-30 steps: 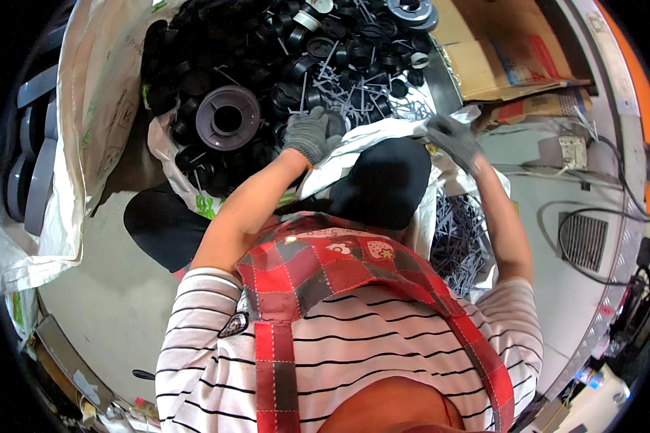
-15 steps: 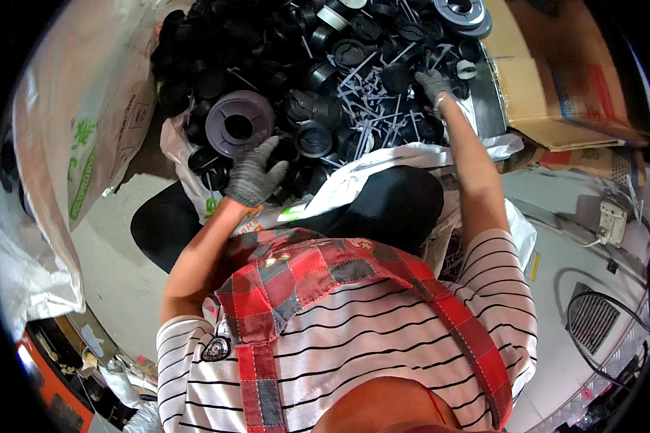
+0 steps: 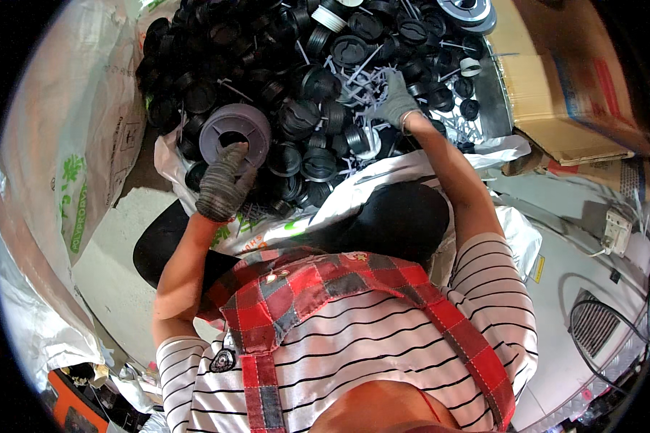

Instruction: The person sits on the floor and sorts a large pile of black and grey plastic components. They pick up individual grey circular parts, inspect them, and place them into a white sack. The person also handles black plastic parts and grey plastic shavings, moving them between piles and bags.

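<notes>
My left hand point(image 3: 227, 184), in a grey knit glove, lies at the near side of a grey ring-shaped part point(image 3: 209, 141). Its fingers stretch over the ring's rim toward the centre hole, with the thumb apart. My right hand point(image 3: 396, 101), gloved too, reaches into a heap of thin grey plastic sprues point(image 3: 361, 85). Its fingers point away from me and the thumb is spread left, sprues touching its inner side. Black round caps point(image 3: 301, 117) lie piled around both hands. More loose sprues point(image 3: 461, 131) are scattered right of the right hand.
A white plastic sack point(image 3: 404, 162) is spread under the pile, along my folded legs. An open cardboard box point(image 3: 556, 108) stands at the right. Larger grey discs point(image 3: 469, 11) lie at the far right, and a big translucent bag point(image 3: 79, 137) at the left.
My right hand has moved left and slightly nearer, into the sprues. My left hand has shifted left, onto the grey ring's near rim. Some caps and sprues have shifted.
</notes>
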`<state>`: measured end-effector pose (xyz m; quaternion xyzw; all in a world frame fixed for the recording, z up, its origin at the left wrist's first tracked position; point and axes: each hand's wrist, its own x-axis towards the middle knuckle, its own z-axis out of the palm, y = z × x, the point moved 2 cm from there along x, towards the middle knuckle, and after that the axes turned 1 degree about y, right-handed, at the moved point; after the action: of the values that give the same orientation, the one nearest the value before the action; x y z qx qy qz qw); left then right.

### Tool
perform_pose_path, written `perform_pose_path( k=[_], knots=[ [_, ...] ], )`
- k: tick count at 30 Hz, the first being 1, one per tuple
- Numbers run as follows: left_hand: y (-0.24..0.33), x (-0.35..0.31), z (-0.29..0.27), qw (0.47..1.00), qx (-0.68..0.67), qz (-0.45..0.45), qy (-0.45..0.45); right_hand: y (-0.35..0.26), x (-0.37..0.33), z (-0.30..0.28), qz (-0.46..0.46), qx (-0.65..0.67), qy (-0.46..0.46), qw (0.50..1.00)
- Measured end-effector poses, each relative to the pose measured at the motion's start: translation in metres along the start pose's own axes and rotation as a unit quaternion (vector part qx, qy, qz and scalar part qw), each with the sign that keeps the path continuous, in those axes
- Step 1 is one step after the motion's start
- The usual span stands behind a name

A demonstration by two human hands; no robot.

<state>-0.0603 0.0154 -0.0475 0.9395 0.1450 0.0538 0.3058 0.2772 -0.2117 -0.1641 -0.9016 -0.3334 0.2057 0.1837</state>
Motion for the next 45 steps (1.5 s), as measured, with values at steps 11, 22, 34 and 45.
perform_pose_path(
  k=[11, 22, 34, 45],
  knots=[
    [0.040, 0.021, -0.003, 0.995, 0.026, 0.020, -0.096, 0.019, 0.033, 0.040, 0.017, -0.177, -0.061, 0.982],
    [0.037, 0.018, -0.001, 0.994, 0.015, 0.037, -0.097, 0.012, 0.052, 0.050, -0.025, -0.197, -0.054, 0.979],
    [-0.044, 0.026, 0.016, 0.972, 0.156, -0.104, 0.142, 0.061, 0.004, -0.083, 0.095, -0.085, 0.035, 0.991],
    [-0.122, 0.023, 0.027, 0.933, 0.107, -0.341, 0.042, 0.096, -0.029, -0.159, 0.055, 0.379, 0.112, 0.917]
  ],
)
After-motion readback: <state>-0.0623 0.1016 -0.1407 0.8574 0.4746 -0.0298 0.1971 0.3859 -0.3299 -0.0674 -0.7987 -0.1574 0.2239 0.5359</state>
